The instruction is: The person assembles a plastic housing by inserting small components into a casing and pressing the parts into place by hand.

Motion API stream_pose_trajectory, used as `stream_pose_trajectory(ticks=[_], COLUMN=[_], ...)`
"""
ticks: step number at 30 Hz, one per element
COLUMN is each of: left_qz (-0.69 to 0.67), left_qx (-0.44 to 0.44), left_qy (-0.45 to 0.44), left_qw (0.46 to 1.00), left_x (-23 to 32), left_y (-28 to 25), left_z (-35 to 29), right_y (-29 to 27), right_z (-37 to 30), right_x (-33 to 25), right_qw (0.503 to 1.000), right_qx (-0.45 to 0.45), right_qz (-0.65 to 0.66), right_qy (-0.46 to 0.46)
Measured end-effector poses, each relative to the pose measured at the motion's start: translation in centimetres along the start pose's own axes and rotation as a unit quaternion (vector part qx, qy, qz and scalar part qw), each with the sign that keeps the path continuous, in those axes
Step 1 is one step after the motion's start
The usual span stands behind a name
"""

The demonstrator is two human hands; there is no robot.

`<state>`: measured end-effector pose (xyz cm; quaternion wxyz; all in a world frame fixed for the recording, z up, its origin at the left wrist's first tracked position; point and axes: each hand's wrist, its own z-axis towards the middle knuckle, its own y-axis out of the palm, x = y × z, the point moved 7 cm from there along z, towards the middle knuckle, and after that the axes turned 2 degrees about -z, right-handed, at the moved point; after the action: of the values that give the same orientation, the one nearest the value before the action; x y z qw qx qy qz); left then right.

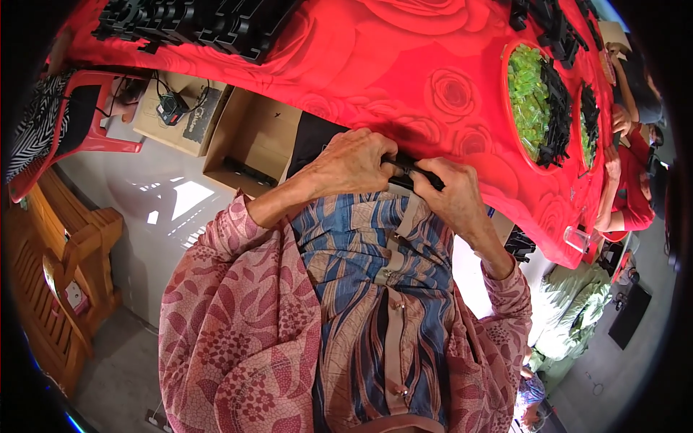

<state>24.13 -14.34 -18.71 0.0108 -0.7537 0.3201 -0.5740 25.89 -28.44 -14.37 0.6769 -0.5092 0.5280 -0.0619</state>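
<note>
Close to my body, at the near edge of the red tablecloth, both hands are closed on one slim black plastic piece (406, 166). My left hand (351, 160) grips its left end with curled fingers. My right hand (456, 193) pinches the other end, thumb pressed along it. Fingers cover most of the piece, so its full shape is hidden. To the right on the table, a red-rimmed tray (507, 108) holds small yellow-green clear pieces (525, 101) and black plastic parts (554, 119).
Black parts (209, 29) are stacked at the far left of the red-covered table (404, 65). Below the table's edge stands an open cardboard box (253, 133), beside another carton (195, 130) bearing a black device (171, 108). A red chair (94, 119) is left; co-workers (639, 169) sit right.
</note>
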Motion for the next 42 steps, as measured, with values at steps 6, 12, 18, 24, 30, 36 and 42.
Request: stream_pose_trajectory(ticks=[6,12,18,24,30,36,42], left_qz=[0.001,0.029,0.074,0.076,0.000,-0.026,-0.129], left_qx=[0.006,0.016,0.031,0.025,0.030,0.046,0.046], left_qy=[-0.003,-0.008,-0.012,-0.012,0.029,0.099,0.045], left_qw=[1.000,0.999,0.997,0.997,0.999,0.994,0.990], left_x=[-0.2,-0.5,-0.7,-1.1,0.9,2.7,2.6], left_y=[0.3,0.9,1.8,2.2,-0.2,-1.4,-1.7], left_z=[-0.1,0.0,-0.1,0.4,0.1,-0.8,-0.2], right_y=[0.2,0.6,1.4,2.1,-0.2,-3.9,-6.7], right_z=[0.1,0.0,-0.3,-0.6,0.4,1.5,3.4], right_x=[0.2,0.6,1.5,2.5,1.0,-2.0,-2.9], right_qw=[0.999,0.995,0.993,0.991,0.994,0.998,0.999], right_qx=[-0.010,-0.020,-0.033,-0.037,-0.024,0.015,0.020], right_qz=[-0.009,0.025,0.041,0.045,0.045,-0.052,-0.030], right_qy=[0.046,0.090,0.107,0.117,0.100,0.014,-0.005])
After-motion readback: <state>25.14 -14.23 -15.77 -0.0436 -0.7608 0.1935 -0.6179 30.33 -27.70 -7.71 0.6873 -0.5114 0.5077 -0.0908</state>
